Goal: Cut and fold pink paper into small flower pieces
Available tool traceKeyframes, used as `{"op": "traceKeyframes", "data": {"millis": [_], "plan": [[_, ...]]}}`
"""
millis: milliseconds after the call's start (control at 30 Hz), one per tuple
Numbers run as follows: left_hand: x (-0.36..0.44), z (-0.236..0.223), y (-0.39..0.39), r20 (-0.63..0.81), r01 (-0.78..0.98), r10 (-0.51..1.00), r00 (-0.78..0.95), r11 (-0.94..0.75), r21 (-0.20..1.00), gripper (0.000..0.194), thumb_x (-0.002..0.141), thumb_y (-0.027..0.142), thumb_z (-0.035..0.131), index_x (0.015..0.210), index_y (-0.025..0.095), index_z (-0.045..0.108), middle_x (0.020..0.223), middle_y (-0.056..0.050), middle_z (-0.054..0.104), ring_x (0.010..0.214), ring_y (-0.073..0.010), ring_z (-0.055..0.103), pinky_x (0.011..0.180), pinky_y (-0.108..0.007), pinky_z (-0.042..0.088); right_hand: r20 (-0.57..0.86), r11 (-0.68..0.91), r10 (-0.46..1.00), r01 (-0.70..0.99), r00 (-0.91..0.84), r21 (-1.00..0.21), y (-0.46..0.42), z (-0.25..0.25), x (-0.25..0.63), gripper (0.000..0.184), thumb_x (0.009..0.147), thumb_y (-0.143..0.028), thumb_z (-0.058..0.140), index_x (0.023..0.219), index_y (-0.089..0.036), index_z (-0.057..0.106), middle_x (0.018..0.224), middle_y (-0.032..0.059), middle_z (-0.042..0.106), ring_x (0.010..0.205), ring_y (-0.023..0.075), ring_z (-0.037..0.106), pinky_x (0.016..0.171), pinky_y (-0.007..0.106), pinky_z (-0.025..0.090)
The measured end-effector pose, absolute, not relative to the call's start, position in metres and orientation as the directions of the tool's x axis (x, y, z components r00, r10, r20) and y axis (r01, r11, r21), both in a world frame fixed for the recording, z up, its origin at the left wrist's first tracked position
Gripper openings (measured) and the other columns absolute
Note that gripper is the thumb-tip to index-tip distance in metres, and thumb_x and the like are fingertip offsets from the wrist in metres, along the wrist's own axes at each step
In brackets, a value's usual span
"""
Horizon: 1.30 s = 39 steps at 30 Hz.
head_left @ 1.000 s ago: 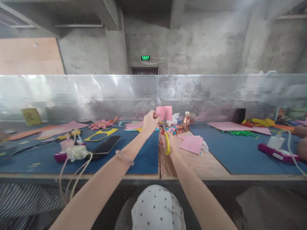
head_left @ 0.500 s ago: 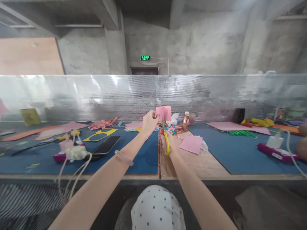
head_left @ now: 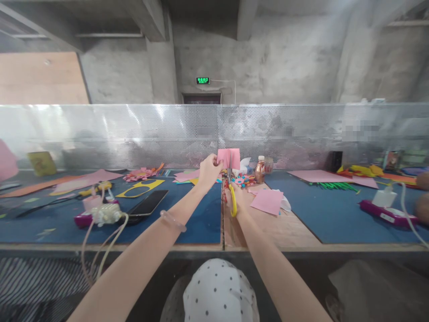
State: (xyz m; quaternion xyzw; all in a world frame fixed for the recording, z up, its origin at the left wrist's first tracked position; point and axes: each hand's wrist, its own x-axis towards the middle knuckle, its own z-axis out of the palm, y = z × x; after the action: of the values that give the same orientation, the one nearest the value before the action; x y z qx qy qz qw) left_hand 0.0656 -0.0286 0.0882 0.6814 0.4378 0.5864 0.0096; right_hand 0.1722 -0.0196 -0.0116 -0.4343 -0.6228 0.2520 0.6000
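Observation:
My left hand point(head_left: 211, 170) pinches the left edge of a pink sheet of paper point(head_left: 235, 157), held upright above the table. In my right hand point(head_left: 236, 197) are yellow-handled scissors point(head_left: 233, 201), their blades pointing up against the middle of that paper. How far the blades have cut I cannot make out. A second pink square of paper point(head_left: 267, 201) lies on the bare wooden board to the right of my right hand. Behind the scissors sits a pile of colourful paper flowers point(head_left: 244, 180), partly hidden by my hands.
A phone point(head_left: 147, 206) and a purple power strip point(head_left: 83, 219) with cables lie left. Yellow card with cut-out holes point(head_left: 156, 184) is behind them. A brown bottle point(head_left: 260, 171) stands past the board; green sticks point(head_left: 335, 187) and another power strip point(head_left: 385, 216) are right.
My hands, the scissors and the pink paper stay almost still; the paper's right edge shifts very slightly. At the far left edge, a pink sheet has come further into view.

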Motion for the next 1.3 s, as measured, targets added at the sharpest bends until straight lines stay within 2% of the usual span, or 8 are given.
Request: {"op": "traceKeyframes", "data": {"millis": [333, 633, 1300], "plan": [[0.066, 0.088, -0.029, 0.791, 0.575, 0.607, -0.074, -0.622, 0.531, 0.013, 0.072, 0.028, 0.049, 0.063, 0.018, 0.046, 0.054, 0.004, 0.05, 0.053, -0.0101, 0.046, 0.056, -0.022, 0.033, 0.513, 0.492, 0.852, 0.173, 0.103, -0.853, -0.023, -0.009, 0.17, 0.005, 0.067, -0.023, 0.042, 0.065, -0.02, 0.038, 0.049, -0.0057, 0.041, 0.041, 0.0074, 0.041, 0.04, 0.018, 0.032], [0.065, 0.088, -0.028, 0.797, 0.601, 0.601, -0.066, -0.613, 0.512, 0.014, 0.072, 0.029, 0.049, 0.065, 0.018, 0.048, 0.057, 0.002, 0.051, 0.055, -0.0108, 0.046, 0.056, -0.023, 0.033, 0.557, 0.491, 0.819, 0.333, 0.138, -0.805, -0.04, 0.005, 0.172, 0.006, 0.066, -0.018, 0.042, 0.06, -0.019, 0.04, 0.05, -0.0031, 0.046, 0.044, 0.0082, 0.044, 0.043, 0.018, 0.034], [0.066, 0.087, -0.028, 0.806, 0.589, 0.59, -0.044, -0.636, 0.498, 0.014, 0.073, 0.029, 0.048, 0.063, 0.018, 0.046, 0.055, 0.003, 0.049, 0.053, -0.01, 0.045, 0.056, -0.022, 0.033, 0.584, 0.495, 0.794, 0.377, 0.17, -0.783, -0.03, -0.004, 0.172, 0.009, 0.067, -0.022, 0.041, 0.059, -0.02, 0.038, 0.047, -0.003, 0.045, 0.046, 0.01, 0.044, 0.044, 0.02, 0.033]]}}
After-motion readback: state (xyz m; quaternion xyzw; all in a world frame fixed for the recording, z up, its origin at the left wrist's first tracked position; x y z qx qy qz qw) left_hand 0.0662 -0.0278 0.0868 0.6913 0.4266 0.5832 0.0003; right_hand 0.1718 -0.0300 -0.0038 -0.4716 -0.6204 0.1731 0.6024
